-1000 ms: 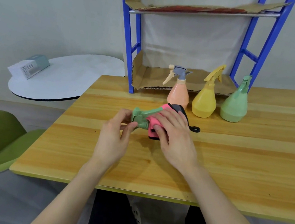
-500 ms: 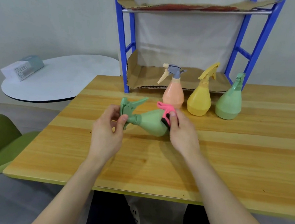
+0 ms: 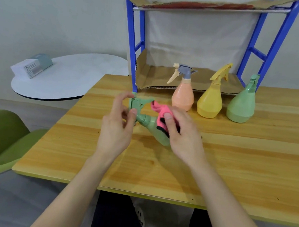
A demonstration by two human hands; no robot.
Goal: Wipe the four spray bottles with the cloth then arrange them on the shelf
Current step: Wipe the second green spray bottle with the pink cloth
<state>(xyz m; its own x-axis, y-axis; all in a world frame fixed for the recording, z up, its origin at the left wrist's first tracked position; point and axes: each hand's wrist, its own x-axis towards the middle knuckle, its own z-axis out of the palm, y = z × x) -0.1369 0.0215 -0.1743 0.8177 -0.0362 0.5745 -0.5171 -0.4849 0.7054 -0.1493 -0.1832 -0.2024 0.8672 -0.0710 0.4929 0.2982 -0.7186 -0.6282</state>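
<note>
Pale wood of the table (image 3: pixel 232 170) fills the view, and a blue shelf frame (image 3: pixel 131 54) stands at its far edge beyond both hands. Between the hands lies the green spray bottle (image 3: pixel 151 125), tilted with its trigger head toward the left hand (image 3: pixel 116 128), which pinches it at the neck. The right hand (image 3: pixel 183 136) presses the pink cloth (image 3: pixel 161 111) onto its belly, thumb curled over the fabric. Whether the base touches the wood I cannot tell. The bottle looks like thin, smooth plastic, likely light and slippery, so the stiff neck seems the surest hold. The soft cloth should bunch and follow the curve. Just beyond the right hand stand the peach bottle (image 3: pixel 182 98), yellow bottle (image 3: pixel 210 103) and second green bottle (image 3: pixel 241 107), close together and easy to knock. There is room on the tabletop nearer than both hands, and the cardboard-lined lower shelf (image 3: pixel 149 75) lies behind the row.
</note>
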